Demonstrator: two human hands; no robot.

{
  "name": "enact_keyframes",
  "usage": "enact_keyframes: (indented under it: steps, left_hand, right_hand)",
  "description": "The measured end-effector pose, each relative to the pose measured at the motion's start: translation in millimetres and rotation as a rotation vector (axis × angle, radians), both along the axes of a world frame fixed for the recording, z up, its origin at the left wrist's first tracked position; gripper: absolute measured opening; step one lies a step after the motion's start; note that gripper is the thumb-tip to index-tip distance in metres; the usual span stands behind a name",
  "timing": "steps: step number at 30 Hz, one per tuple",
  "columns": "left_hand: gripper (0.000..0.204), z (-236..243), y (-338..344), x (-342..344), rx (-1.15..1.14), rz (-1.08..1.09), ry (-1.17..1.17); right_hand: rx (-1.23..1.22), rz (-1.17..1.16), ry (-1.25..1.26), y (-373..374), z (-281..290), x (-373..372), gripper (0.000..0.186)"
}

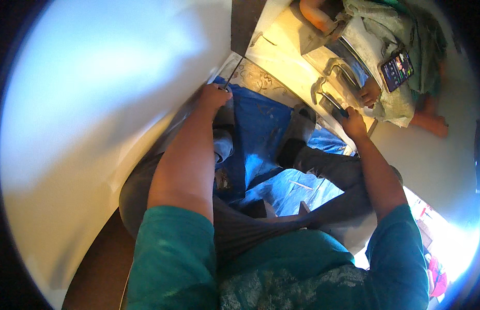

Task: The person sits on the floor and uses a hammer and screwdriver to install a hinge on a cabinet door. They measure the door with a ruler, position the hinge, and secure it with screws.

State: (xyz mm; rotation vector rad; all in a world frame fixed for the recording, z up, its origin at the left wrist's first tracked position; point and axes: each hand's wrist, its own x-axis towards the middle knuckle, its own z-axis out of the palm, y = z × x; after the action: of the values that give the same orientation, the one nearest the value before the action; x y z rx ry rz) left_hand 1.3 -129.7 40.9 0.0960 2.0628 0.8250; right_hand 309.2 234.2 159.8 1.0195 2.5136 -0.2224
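My left hand [216, 96] is closed around a tool with a thin dark shaft [236, 72]. The shaft points up and away, its tip close to the corner where the pale wall meets a dark strip; the handle is hidden in my fist. My right hand [354, 124] grips the dark handle of a claw hammer [318, 90] at its lower end. The hammer's metal head is up and to the left of that hand, over a yellow-lit pale surface [286, 59]. The two tools are well apart.
A large white curved panel [95, 113] fills the left side. Blue tarp [260, 116] lies between my legs. At upper right a phone [396, 71] rests on crumpled pale green cloth [361, 33], beside a curved metal piece [343, 70] and what looks like another person's hand [370, 93].
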Motion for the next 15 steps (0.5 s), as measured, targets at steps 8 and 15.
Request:
enact_keyframes:
  steps: [8, 15]
  left_hand:
    - [0.024, 11, 5, -1, 0.051, 0.065, -0.053]
    - [0.022, 38, 9, -2, 0.036, 0.061, -0.096]
  right_hand:
    - [0.021, 0.089, 0.037, 11, -3, 7, 0.026]
    - [-0.021, 0.068, 0.001, -6, 49, -2, 0.026]
